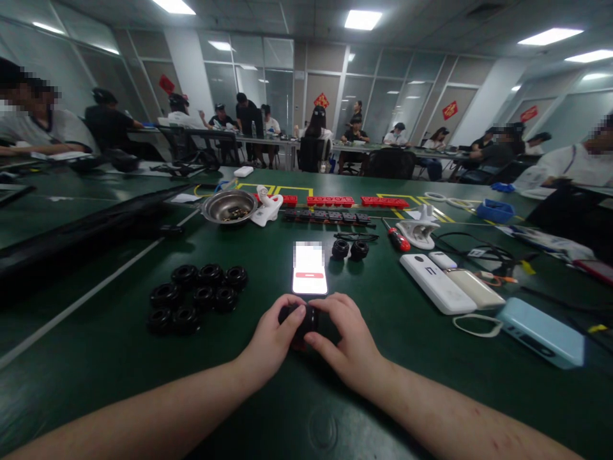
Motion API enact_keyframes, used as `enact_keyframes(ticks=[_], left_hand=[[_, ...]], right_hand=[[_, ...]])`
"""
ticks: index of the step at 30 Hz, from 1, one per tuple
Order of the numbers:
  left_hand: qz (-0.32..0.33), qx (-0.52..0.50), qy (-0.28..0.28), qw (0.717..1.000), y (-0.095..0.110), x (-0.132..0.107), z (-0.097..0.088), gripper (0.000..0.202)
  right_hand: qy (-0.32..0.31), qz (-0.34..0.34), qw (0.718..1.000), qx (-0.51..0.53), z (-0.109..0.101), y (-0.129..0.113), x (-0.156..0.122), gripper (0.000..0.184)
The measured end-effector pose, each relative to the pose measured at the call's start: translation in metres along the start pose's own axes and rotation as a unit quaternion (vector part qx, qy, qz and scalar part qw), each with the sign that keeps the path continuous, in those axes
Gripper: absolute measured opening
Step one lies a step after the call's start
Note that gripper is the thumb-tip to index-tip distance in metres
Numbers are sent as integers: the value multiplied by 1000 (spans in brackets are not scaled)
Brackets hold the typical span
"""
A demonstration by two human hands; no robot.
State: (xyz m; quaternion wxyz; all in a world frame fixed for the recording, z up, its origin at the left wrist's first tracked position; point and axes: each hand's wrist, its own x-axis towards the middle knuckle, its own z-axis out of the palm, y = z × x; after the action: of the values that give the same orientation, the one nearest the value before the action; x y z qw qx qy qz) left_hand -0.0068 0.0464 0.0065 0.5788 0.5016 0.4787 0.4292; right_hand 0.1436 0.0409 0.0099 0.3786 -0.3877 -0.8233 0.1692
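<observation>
Just below a lit phone (309, 280), a black round part (311, 317) that looks like a small wheel sits between my hands. My left hand (275, 332) is closed round its left side, thumb across the top. The thumb and index finger of my right hand (347, 332) grip its right side. A bit of red shows beneath it, mostly hidden by my fingers. To the left lie several similar black wheels (194, 295) with open centres. Two more black wheels (359, 250) stand right of the phone.
Farther back are a metal bowl (211, 209) of small parts, red strips (330, 201), a black strip assembly (330, 218) and a red-handled screwdriver (398, 239). On the right lie a white power bank (438, 287), a light blue box (543, 332) and cables. People sit beyond.
</observation>
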Motion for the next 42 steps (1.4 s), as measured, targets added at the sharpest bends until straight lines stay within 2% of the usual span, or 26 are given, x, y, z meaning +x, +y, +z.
enact_keyframes(ticks=[4,8,12,19,23,27,29,33,35,39,42], left_hand=[[10,-1,12,1000,0,1,-1,27],[7,4,11,1000,3,-2,-1,26],[-8,3,-4,1000,1,-2,0,25],[23,9,16,1000,-3,2,-2,25],[20,10,13,1000,0,-1,-1,25],[5,-2,-12,1000,0,-3,-1,24],[11,-3,-18,1000,-3,-2,-1,24],[4,-2,-9,1000,-6,1,-2,28],[8,1,1,1000,-5,1,-2,28],[21,15,1,1000,-1,-2,-2,24],[10,13,-13,1000,-1,-3,-2,23]], right_hand=[[-4,-58,998,-24,-1,-4,-1,34],[19,-3,1000,1,0,-1,-3,40],[12,45,999,7,1,2,-2,27],[-6,-51,998,-24,-1,-4,0,35],[6,2,1000,5,0,-1,-1,41],[7,50,999,19,2,3,0,28],[-1,35,999,7,1,2,1,25],[-7,-34,999,-21,-1,-4,0,34],[-12,-44,998,-30,-2,-5,-1,37],[1,5,1000,3,-1,-2,-2,41],[8,32,999,7,0,0,-1,35]])
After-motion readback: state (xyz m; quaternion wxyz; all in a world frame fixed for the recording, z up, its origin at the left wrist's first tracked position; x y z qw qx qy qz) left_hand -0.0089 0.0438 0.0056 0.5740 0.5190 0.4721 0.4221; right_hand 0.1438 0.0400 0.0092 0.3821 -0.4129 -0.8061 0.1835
